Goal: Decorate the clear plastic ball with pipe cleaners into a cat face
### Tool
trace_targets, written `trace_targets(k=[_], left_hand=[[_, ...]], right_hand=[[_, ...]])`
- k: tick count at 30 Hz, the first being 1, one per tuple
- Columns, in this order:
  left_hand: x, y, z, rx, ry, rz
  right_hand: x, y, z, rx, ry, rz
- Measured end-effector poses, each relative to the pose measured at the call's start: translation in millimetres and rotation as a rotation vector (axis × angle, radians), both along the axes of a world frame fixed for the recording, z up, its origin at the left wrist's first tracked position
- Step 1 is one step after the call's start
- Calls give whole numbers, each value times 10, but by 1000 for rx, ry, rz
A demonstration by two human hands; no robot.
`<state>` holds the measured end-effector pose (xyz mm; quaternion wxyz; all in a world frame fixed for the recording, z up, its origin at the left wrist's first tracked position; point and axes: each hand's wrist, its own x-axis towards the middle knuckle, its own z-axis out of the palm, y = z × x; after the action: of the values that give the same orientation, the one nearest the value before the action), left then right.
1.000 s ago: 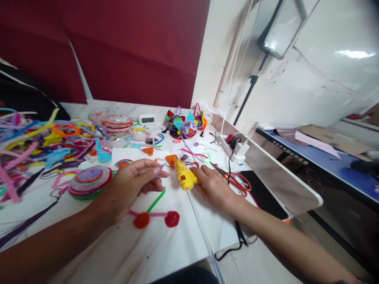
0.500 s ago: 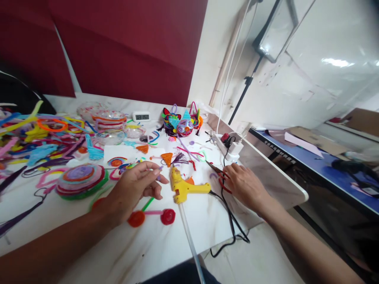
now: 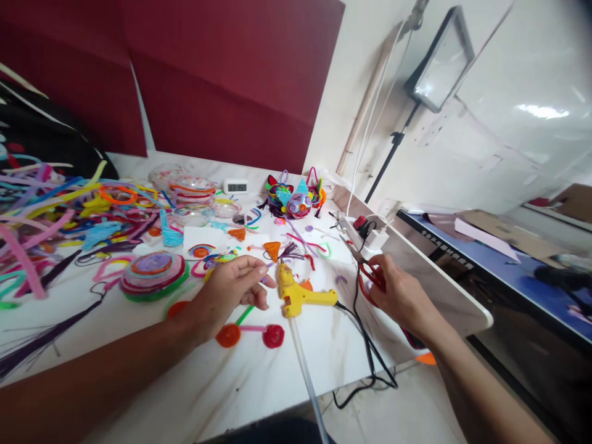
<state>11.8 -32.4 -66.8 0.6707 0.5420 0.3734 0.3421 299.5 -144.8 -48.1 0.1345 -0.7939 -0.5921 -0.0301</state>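
Note:
My left hand (image 3: 240, 280) hovers over the white table, its thumb and fingertips pinched on a small piece of purple pipe cleaner (image 3: 264, 279), mostly hidden by the fingers. My right hand (image 3: 400, 290) has its fingers through the red handles of the scissors (image 3: 356, 251), whose blades point up and to the left, near the power strip. Between the hands lies a yellow hot glue gun (image 3: 296, 296), with a long clear glue stick (image 3: 308, 376) sticking out toward me. Just below my left hand are an orange coil (image 3: 228, 335) and a red coil (image 3: 274, 336) joined by a pink stem.
Loose pipe cleaners (image 3: 50, 209) heap up at the left, near a coiled striped disc (image 3: 153, 274). Colourful decorated pieces (image 3: 296, 196) and a small digital clock (image 3: 235, 186) stand at the back. A power strip (image 3: 358, 233) and black cable (image 3: 365, 333) lie at the right edge.
The view has shifted, so things appear farther right. My right hand has swung the scissors' blades upward, away from the table's middle. My left hand still pinches the purple piece.

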Motion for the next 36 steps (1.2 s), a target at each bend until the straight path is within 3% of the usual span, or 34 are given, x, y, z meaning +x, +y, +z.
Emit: trace_targets(k=[3,6,8,16,36], left_hand=[[7,-26,25,13,-7,-1],[14,-75,78,21,0,1],[16,-111,114,32,-3,10],[-10,-211,188,80,-57,-4],[-19,-248,184,149,-62,-45]], right_hand=[[-180,-128,50,164,317,168],[-418,-195,63,106,528,394],[-561,-203,52,11,617,468],[-840,-173,48,-70,603,461],[-987,-17,-3,-34,573,496]])
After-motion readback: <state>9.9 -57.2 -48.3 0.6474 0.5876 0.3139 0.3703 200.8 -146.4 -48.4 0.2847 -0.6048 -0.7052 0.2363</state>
